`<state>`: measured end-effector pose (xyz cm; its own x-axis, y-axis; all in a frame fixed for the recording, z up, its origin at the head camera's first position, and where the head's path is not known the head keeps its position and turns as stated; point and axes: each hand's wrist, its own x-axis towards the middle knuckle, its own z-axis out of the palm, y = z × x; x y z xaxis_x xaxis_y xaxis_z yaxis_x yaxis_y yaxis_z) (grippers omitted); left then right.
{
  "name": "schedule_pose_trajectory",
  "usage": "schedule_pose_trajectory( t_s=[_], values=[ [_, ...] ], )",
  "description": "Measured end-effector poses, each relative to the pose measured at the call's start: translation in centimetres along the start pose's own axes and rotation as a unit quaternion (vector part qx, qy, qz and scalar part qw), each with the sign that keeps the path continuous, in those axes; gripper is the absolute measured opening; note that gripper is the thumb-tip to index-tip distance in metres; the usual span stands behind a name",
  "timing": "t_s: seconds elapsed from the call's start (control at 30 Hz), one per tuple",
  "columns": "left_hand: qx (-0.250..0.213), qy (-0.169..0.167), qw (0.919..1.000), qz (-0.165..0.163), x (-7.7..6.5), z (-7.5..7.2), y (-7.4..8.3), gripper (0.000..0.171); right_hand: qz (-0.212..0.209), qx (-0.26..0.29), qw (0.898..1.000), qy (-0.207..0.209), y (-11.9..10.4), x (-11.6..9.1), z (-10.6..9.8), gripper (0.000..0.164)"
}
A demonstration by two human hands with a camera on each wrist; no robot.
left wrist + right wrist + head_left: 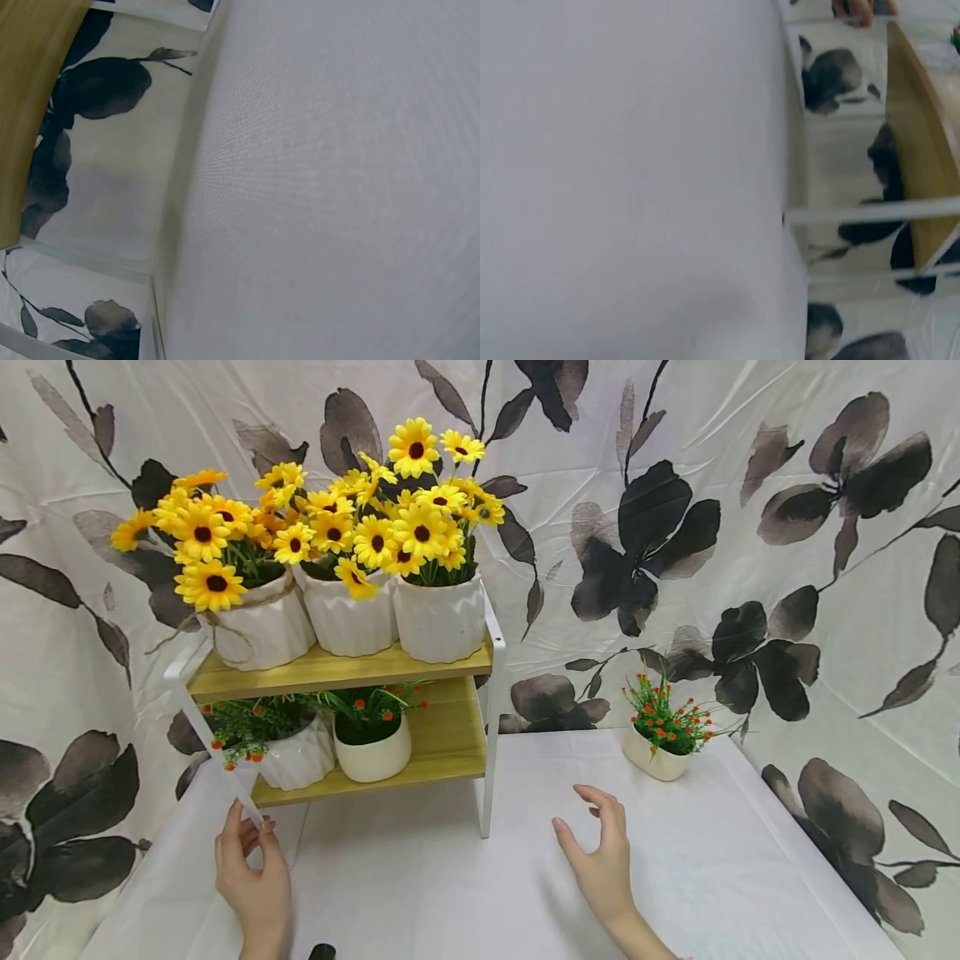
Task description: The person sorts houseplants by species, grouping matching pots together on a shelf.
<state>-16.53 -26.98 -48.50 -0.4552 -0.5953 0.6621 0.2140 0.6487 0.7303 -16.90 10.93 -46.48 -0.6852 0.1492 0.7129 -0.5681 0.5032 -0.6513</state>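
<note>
A two-tier shelf (453, 727) with wooden boards and a white frame stands on the white table. At its front left leg my left hand (257, 878) pinches the white bar between thumb and fingers. My right hand (606, 864) is held over the table, right of the shelf, its fingers loosely bent and nothing in them. On the top board stand three white pots (441, 618) of yellow sunflowers (422, 532). The lower board bears a ribbed white pot (300, 756) and a smooth cream pot (372, 750) with red-flowered plants. Fingers of my left hand (857, 10) show in the right wrist view.
A cream pot (656, 758) with small orange-red flowers stands on the table (420, 877) at the back right. Behind hangs a white cloth (555, 568) with dark floral print. A small black object (322, 952) shows at the front edge of view.
</note>
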Motion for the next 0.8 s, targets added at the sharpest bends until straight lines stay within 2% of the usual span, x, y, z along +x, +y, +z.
schedule_pose_trajectory(
  t_s=[0.17, 0.5, 0.63, 0.8],
  values=[
    [0.009, -0.007, 0.9998, -0.017, 0.0, 0.0, -0.1, 0.051, 0.037, -0.012, 0.999, 0.014, 2.6, 0.9, -2.3, 0.052],
    [0.008, -0.009, 0.9997, -0.023, 0.0, 0.1, 0.1, 0.051, 0.11, -0.078, 0.99, 0.044, 8.4, 2.5, -6.0, 0.048],
    [0.006, -0.008, 0.9998, -0.02, 0.0, 0.1, 0.0, 0.052, 0.144, -0.115, 0.982, 0.036, 10.1, 3.4, -7.5, 0.047],
    [0.008, -0.012, 0.9997, -0.02, 0.0, 0.0, 0.1, 0.053, 0.2, -0.162, 0.966, 0.005, 11.8, 4.7, -9.2, 0.048]
  ],
)
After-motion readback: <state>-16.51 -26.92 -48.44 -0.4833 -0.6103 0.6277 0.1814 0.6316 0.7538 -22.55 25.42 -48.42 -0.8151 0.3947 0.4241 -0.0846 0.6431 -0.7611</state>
